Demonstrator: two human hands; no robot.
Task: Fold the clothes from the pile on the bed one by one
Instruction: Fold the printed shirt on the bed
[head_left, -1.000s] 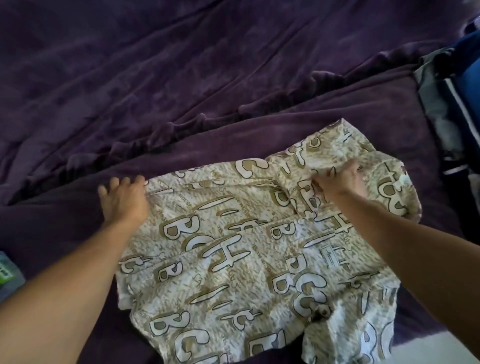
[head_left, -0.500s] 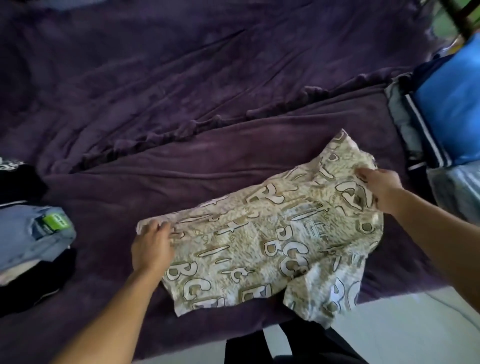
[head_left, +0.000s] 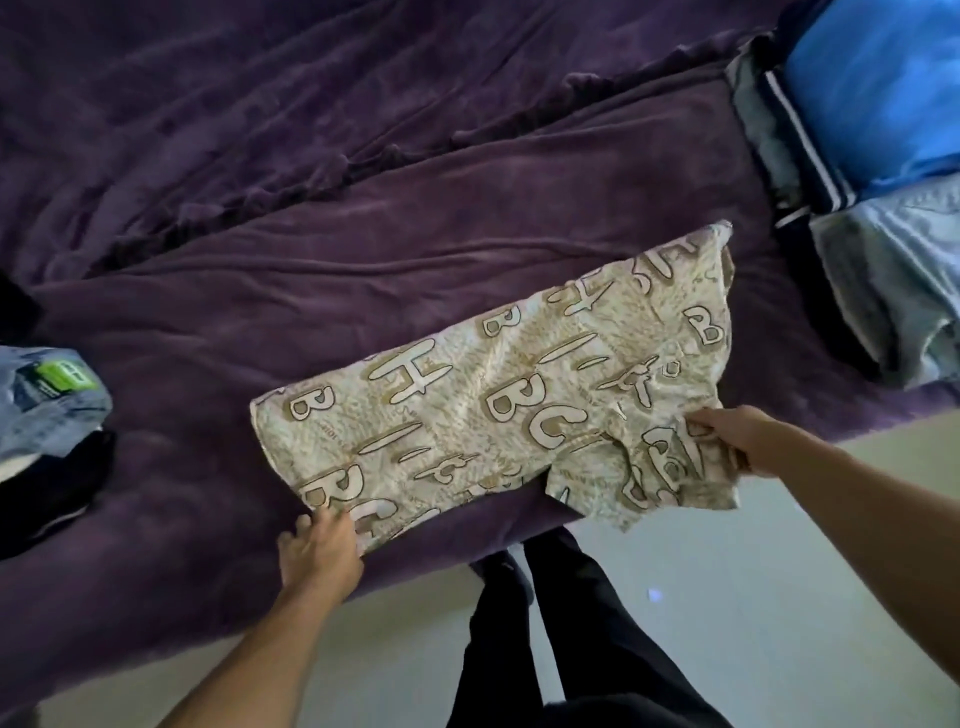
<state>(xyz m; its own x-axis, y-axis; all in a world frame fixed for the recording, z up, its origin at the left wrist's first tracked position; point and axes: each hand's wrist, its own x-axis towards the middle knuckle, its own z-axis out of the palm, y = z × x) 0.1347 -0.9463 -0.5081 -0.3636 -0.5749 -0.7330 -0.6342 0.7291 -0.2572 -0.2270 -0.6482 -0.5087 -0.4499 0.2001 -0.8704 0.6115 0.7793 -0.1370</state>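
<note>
Purple blanket (head_left: 363, 234) covers the bed, and the printed garment (head_left: 519, 395) lies on it close to the bed's near edge. Half a second ago both hands were on the garment's far side. Now they are at its near side. The left hand (head_left: 319, 551) has dropped to the near left corner, and the right hand (head_left: 737, 441) has come down to the near right end. The view has also tipped lower, so more floor shows.

The left hand's fingers are slightly spread and its fingertips meet the corner of the cloth. Whether they pinch it or only press it I cannot tell. The right hand's fingers are curled round a bunched fold of the garment.

The garment is cream with tan speckling and large outlined letters. It is spread mostly flat in a slanted oblong. Its near right end is crumpled and hangs off the bed's edge over the floor (head_left: 727, 597).

Well to the left of the garment sits a grey-blue folded piece (head_left: 47, 410) with a green label (head_left: 65, 375), with black cloth (head_left: 47, 483) beneath it. To the right of the garment are a bright blue cloth (head_left: 878, 88), a dark striped piece (head_left: 800, 135) and pale denim (head_left: 893, 270). Below the garment, legs in black trousers (head_left: 571, 623) stand on the floor.
</note>
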